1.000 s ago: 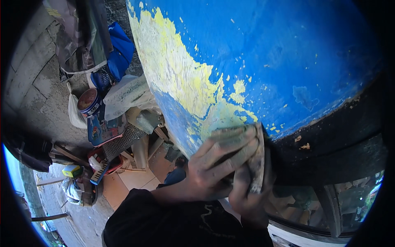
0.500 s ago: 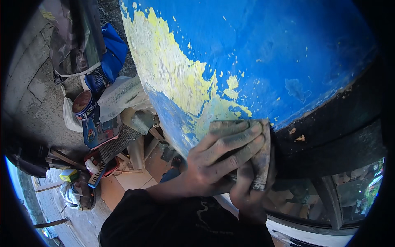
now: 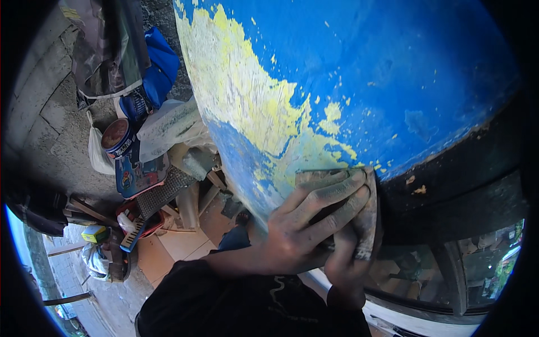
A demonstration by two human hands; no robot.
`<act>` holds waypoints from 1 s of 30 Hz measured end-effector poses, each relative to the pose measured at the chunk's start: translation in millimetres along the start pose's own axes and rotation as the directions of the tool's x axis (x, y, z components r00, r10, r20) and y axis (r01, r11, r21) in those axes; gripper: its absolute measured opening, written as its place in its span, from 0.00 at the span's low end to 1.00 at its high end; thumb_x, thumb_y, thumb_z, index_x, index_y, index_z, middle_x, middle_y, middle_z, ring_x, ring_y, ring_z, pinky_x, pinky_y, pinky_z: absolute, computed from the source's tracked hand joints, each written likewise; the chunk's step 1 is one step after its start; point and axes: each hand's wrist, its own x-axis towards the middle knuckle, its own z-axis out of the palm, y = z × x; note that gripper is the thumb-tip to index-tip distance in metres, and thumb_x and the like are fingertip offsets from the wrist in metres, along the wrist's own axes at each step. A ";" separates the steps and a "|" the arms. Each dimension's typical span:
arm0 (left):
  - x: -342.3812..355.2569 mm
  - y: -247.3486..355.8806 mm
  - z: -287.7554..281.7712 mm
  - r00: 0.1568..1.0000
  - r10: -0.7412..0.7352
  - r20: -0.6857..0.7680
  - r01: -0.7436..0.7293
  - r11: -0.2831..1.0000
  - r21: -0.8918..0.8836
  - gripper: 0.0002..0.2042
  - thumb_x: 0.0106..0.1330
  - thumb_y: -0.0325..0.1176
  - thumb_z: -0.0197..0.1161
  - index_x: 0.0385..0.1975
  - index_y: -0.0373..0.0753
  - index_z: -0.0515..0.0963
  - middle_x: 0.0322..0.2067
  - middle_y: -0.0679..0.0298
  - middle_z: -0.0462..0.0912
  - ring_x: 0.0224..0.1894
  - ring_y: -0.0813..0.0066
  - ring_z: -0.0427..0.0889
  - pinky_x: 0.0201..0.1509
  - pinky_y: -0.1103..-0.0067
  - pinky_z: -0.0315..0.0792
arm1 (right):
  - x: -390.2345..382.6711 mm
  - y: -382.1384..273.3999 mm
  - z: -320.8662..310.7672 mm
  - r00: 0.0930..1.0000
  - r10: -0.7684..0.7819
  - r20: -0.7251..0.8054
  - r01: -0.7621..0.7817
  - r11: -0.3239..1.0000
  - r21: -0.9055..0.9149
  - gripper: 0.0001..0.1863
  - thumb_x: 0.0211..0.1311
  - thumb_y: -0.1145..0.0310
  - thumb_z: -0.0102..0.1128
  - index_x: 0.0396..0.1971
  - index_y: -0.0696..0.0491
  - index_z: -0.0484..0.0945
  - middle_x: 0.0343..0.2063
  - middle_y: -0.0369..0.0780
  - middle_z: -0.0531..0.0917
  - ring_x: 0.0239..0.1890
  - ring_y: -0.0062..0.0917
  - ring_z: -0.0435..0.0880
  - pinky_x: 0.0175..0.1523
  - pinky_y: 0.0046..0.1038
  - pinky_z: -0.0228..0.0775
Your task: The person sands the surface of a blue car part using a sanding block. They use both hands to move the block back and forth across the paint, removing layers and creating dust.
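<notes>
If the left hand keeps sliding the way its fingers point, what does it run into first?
The left hand presses a sanding sheet flat on the blue panel, fingers pointing up and right. Straight on, it would likely meet the black rubber trim along the panel's lower edge first, though depth is hard to judge.

Bright daylight, sharp centre — fisheye edges bend, dark.

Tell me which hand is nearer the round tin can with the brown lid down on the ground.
Left. The left hand lies flat on the grey sanding sheet, on the side toward the round tin can. The right hand sits under it, farther away.
</notes>
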 end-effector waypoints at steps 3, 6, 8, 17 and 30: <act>-8.4 6.1 1.8 0.998 -0.065 0.014 0.065 0.998 0.001 0.25 0.39 0.27 0.69 0.44 0.36 0.81 0.47 0.58 0.80 0.47 0.59 0.80 0.49 0.72 0.76 | -6.3 6.2 4.1 0.997 0.068 0.035 -0.072 0.989 0.130 0.23 0.65 0.70 0.44 0.54 0.72 0.65 0.51 0.59 0.74 0.52 0.50 0.77 0.55 0.36 0.71; -1.6 13.0 -0.3 0.989 -0.146 -0.007 0.146 0.989 -0.015 0.20 0.41 0.26 0.69 0.40 0.35 0.83 0.43 0.57 0.82 0.47 0.59 0.81 0.48 0.72 0.76 | 8.4 -2.3 3.7 0.998 0.066 0.011 -0.067 0.993 0.093 0.23 0.64 0.70 0.46 0.54 0.71 0.65 0.51 0.58 0.74 0.53 0.48 0.77 0.56 0.36 0.71; 8.0 13.0 -4.4 0.987 -0.158 0.014 0.158 0.987 0.011 0.20 0.42 0.26 0.69 0.40 0.35 0.83 0.43 0.56 0.81 0.47 0.59 0.81 0.49 0.72 0.76 | -0.7 -4.4 3.4 0.970 0.231 0.073 -0.241 0.954 0.179 0.23 0.64 0.71 0.46 0.55 0.71 0.65 0.51 0.57 0.74 0.53 0.46 0.77 0.57 0.35 0.70; -9.2 2.8 -7.4 0.988 -0.138 0.070 0.133 0.989 0.068 0.29 0.37 0.27 0.69 0.48 0.38 0.80 0.50 0.59 0.78 0.48 0.58 0.80 0.50 0.70 0.76 | -4.6 -0.2 8.2 0.990 0.117 0.084 -0.125 0.987 0.100 0.23 0.63 0.73 0.45 0.56 0.70 0.65 0.52 0.56 0.74 0.54 0.46 0.76 0.58 0.35 0.69; -2.5 -7.7 -14.3 0.987 -0.082 0.137 0.084 0.996 -0.007 0.30 0.35 0.28 0.70 0.47 0.36 0.80 0.50 0.57 0.78 0.48 0.58 0.81 0.48 0.72 0.78 | 3.2 4.9 8.7 0.989 0.004 0.145 -0.014 0.998 0.064 0.27 0.62 0.72 0.48 0.57 0.74 0.57 0.52 0.61 0.70 0.55 0.49 0.75 0.58 0.35 0.69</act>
